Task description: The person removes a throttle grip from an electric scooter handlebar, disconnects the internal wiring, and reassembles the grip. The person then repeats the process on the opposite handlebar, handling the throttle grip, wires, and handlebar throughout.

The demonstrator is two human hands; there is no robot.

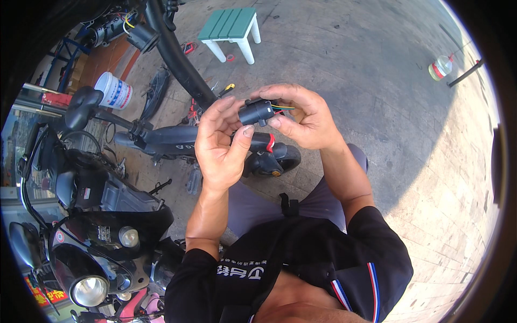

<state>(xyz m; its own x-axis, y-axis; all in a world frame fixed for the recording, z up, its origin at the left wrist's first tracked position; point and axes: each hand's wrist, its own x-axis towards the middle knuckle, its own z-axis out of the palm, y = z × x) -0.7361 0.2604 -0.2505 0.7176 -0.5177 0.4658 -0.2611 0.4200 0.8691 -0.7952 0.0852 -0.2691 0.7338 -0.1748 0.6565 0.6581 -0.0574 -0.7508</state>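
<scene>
- Both hands pinch one small black connector (256,112): left hand (219,141) from below, right hand (299,116) from above, coloured wires (284,107) at right fingers.
- Below hands lies a black scooter (177,137); far beyond, a green stool (230,29).
- Ground is grey pavement (388,86), outdoors.

Both hands (258,129) pinch black connector (255,112) (coloured wires trailing), scooter (177,141) below.

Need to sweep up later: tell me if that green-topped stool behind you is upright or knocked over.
Upright. The stool stands on its white legs on the pavement, with its green slatted seat facing up.
</scene>
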